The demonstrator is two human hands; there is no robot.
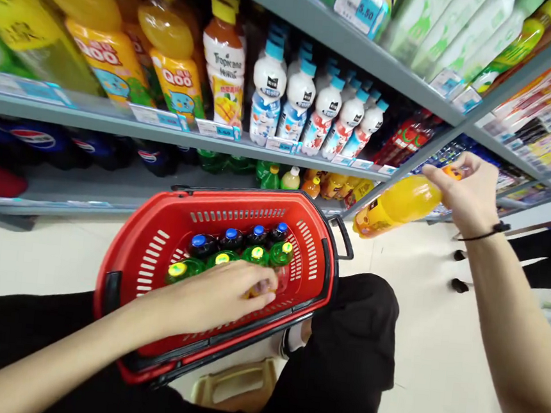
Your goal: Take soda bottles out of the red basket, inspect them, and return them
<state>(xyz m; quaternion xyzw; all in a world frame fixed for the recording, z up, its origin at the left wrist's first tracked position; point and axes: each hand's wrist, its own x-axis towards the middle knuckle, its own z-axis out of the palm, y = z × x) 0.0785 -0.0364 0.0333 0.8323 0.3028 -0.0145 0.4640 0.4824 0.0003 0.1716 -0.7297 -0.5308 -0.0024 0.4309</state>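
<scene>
My right hand (474, 188) grips a bottle of orange juice drink (401, 201) by its orange cap. The bottle hangs tilted in the air, right of the red shopping basket (117, 250) and in front of the shelf. Inside the basket is my left hand (227, 286), its fingers curled round an orange drink bottle (255, 289) that it mostly hides. Beside it stand several green bottles (256, 254) with yellow caps, and behind them several dark bottles (231, 238) with blue caps.
A shelf (175, 135) of drinks runs along the far side, with Qoo bottles (176, 69) and white blue-capped bottles (269, 90). Pepsi bottles (40, 141) lie below. A basket handle (343, 238) juts right. A beige stool (236, 380) is beneath me; another person's legs (541, 255) stand right.
</scene>
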